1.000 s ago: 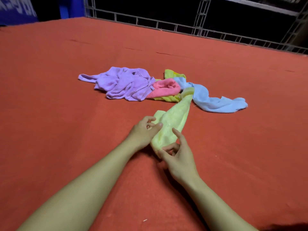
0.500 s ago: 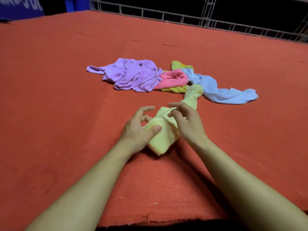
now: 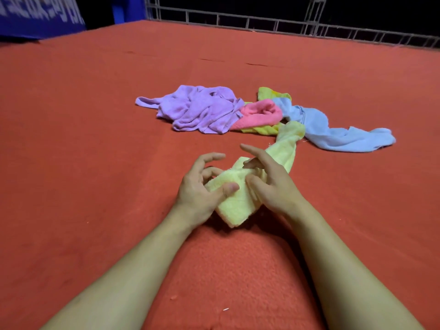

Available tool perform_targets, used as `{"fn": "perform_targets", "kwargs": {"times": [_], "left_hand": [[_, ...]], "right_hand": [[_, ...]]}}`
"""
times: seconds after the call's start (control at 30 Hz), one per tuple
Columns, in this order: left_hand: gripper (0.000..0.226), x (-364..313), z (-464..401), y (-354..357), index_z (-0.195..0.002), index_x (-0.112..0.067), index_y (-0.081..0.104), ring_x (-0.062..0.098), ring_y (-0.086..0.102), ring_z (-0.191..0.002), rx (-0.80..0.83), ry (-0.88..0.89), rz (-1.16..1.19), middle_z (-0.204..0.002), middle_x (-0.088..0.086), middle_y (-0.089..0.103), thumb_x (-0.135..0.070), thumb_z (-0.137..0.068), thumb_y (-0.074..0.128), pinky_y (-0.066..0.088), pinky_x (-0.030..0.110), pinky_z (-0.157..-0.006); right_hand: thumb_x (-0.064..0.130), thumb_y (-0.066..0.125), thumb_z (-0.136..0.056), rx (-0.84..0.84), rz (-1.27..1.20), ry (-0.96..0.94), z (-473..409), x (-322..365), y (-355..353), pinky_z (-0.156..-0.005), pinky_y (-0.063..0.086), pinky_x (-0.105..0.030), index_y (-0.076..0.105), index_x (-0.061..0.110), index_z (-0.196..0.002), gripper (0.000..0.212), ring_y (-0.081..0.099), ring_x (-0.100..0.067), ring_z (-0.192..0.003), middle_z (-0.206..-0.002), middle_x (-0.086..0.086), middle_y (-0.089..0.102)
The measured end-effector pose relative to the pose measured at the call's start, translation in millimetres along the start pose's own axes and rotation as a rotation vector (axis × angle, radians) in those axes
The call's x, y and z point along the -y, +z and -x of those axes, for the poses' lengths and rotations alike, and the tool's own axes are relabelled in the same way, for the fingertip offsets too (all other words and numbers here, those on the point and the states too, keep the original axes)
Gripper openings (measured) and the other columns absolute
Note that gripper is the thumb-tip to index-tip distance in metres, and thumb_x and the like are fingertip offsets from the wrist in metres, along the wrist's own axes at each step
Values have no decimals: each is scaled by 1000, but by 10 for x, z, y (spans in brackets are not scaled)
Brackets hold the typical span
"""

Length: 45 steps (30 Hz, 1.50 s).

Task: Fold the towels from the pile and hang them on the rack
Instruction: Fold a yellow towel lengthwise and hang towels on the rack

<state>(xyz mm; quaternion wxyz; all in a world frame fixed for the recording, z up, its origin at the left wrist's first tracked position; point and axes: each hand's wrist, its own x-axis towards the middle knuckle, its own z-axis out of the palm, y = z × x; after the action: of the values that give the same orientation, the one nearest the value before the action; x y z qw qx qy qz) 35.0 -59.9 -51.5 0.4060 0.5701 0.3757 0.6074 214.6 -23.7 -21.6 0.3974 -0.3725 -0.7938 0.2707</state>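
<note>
Since a second ago the right hand has come up beside the left hand; I read each grip as narrow, thumb pinching the near end of the pale yellow towel. Its far end trails across the red bench to the pile. Bunched, ropy terry: I judge it light, limp, unslippery, best held at the corners

A pale yellow towel, bunched lengthwise, reaches back to the crumpled pile of towels.
</note>
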Motion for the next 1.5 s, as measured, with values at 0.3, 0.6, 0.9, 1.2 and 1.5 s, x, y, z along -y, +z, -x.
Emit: {"fn": "perform_targets", "kwargs": {"times": [0.3, 0.6, 0.9, 1.2, 1.5], "left_hand": [[51, -41, 55, -146, -120, -36, 51, 5, 58, -66, 88, -91, -352, -69, -5, 68, -52, -72, 62, 45, 22, -77], [25, -732, -138, -578, -112, -21, 58, 22, 40, -63, -40, -199, -95, -73, 14, 53, -14, -89, 65, 31, 31, -58], [21, -600, 282, -938, -97, -35, 65, 13, 58, -82, -43, -30, -1157, -93, -19, 64, -26, -81, 76, 44, 27, -79], [26, -468, 435, -718, -105, -41, 64, 1, 55, -89, 148, -144, -1209, -90, -29, 58, -48, -81, 72, 47, 30, -87], [17, -454, 339, -692, -103, -41, 62, 2, 63, -79, 79, -198, -1133, -85, -29, 65, -34, -88, 63, 52, 37, -85]], "right_hand": [[-1, 56, -82, -404, -140, -144, 28, 8, -111, -83, 43, -20, 47, 20, -134, 56, 58, -13, -82, -88, 0, 60], [14, 67, -85, -260, -101, -152, 72, 41, -18, -85, 45, -14, 47, 34, -133, 56, 64, -2, -89, -95, 10, 67], [23, 78, -79, -75, 178, -281, 76, 31, 160, -73, 40, -18, 68, 31, -110, 33, 50, -6, -74, -87, 16, 64], [32, 82, -76, 250, 302, -144, 78, -47, 285, -72, 40, -18, 67, 32, -114, 41, 52, 4, -78, -82, 25, 59], [22, 70, -85, 199, 333, -99, 74, -84, 284, -74, 46, -29, 65, 28, -118, 34, 57, -9, -76, -83, 20, 60]]}}
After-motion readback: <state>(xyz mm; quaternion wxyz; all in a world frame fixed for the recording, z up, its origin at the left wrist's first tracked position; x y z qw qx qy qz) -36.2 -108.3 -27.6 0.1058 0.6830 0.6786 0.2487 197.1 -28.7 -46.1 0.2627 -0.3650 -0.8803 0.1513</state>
